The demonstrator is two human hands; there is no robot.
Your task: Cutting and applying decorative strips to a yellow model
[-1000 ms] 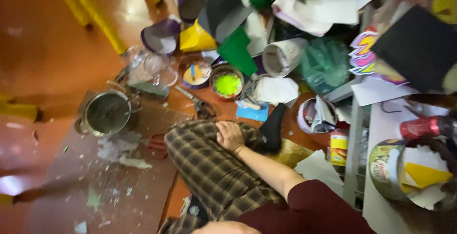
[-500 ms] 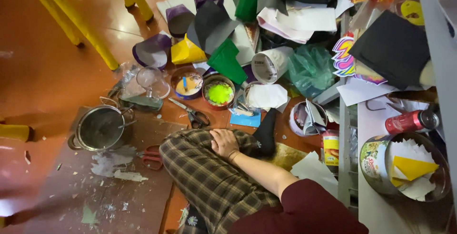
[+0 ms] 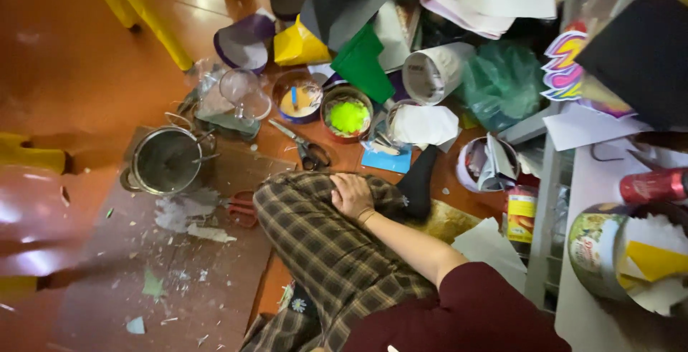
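Right hand [image 3: 351, 194]: resting palm-down on the plaid knee [image 3: 308, 230]; fingers loosely together and curled over the cloth; gripping nothing.
Left hand: not showing in the head view; state impossible to tell.
Nearest tool: black-handled scissors [image 3: 309, 153] lying on the floor at 11 o'clock from the right hand, near but apart from it; blades pointing toward 10 o'clock.
Second tool: red-handled scissors [image 3: 242, 207] lying at 9 o'clock from the right hand, partly tucked beside the plaid knee.
Cut matter: pale paper scraps [image 3: 188, 212] lying scattered at 9 o'clock, spreading toward 7 o'clock over the brown mat [image 3: 107, 266].
Vessels: metal pot [image 3: 166, 160] sitting at 10 o'clock; tub of green stuff [image 3: 348, 117] at 12 o'clock, just beside the tub of yellow stuff [image 3: 298, 101].
Stock: heap of coloured paper [image 3: 358, 58] piling up at 12 to 1 o'clock; blue card [image 3: 385, 158] lying beside the black sock [image 3: 418, 187].
Progress, as judged: some cutting looking done, going by the scraps; no piece being held or worked; both scissors lying idle; most of the heap looking uncut.
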